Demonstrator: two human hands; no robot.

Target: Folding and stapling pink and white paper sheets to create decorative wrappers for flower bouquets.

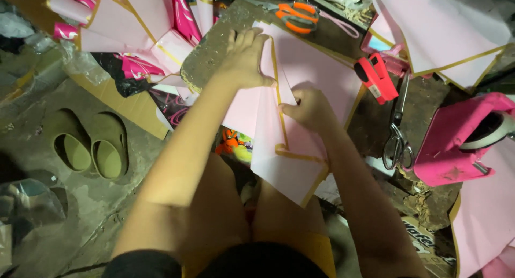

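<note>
Scissors (396, 133) & red tape gun (375, 77) rt of pink sheet (284, 149); left hand (244, 58) fingers flat, right hand (306, 109) pinching fold.

My two arms are bare from the shoulders down, with no sleeves, no watch, no bracelet and no gloves on either one. My left hand (244, 55) shows plain fingers with no ring that I can make out, and the nails are too blurred to tell anything about. My right hand (307, 109) is just as plain, knuckles up, nothing worn on it. Lower down my knees and thighs are bare too. At the bottom edge a dark, black-looking garment covers my chest, and beside it I see a strip of yellow-orange cloth (316, 251), part of my clothing around the waist or lap.
</note>
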